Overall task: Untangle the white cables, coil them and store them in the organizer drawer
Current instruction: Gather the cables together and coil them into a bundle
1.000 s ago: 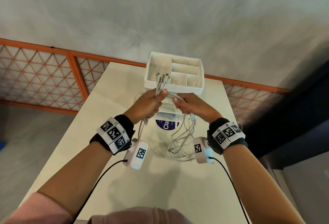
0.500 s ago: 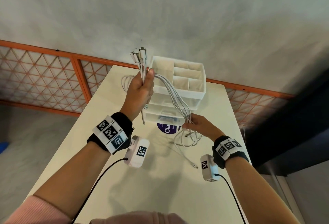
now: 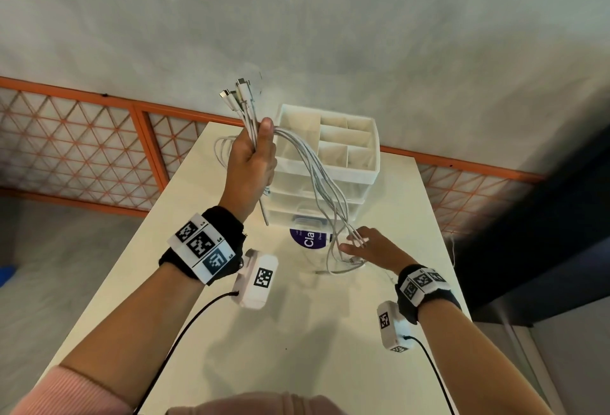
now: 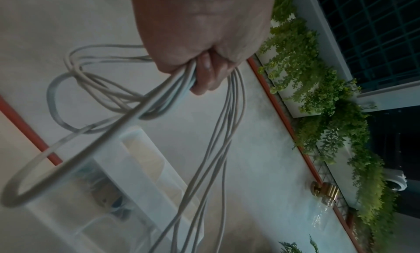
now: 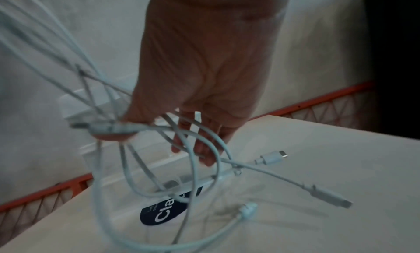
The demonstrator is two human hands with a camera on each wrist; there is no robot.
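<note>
My left hand (image 3: 255,154) is raised in front of the organizer's left side and grips a bundle of white cables (image 3: 317,180) just below their plugs (image 3: 238,94), which point up. The left wrist view shows the left hand (image 4: 200,73) closed round the cables (image 4: 218,149), with loops hanging beside it. The strands run down to my right hand (image 3: 361,244), low over the table. Its fingers (image 5: 200,149) are spread straight with cable strands (image 5: 211,141) threaded between them. Loose ends and plugs (image 5: 272,157) trail onto the table. The white organizer (image 3: 369,177) has a clear drawer (image 3: 308,221) pulled out at its bottom.
A purple label (image 3: 308,239) reading "Cla" shows at the drawer front. The cream table (image 3: 297,348) ends at an orange lattice railing (image 3: 99,104) behind and drops off to a dark area on the right. Green plants (image 4: 318,95) hang beyond the railing.
My left hand rose up and left with the plug ends. My right hand slid down along the cables toward the table and spread its fingers.
</note>
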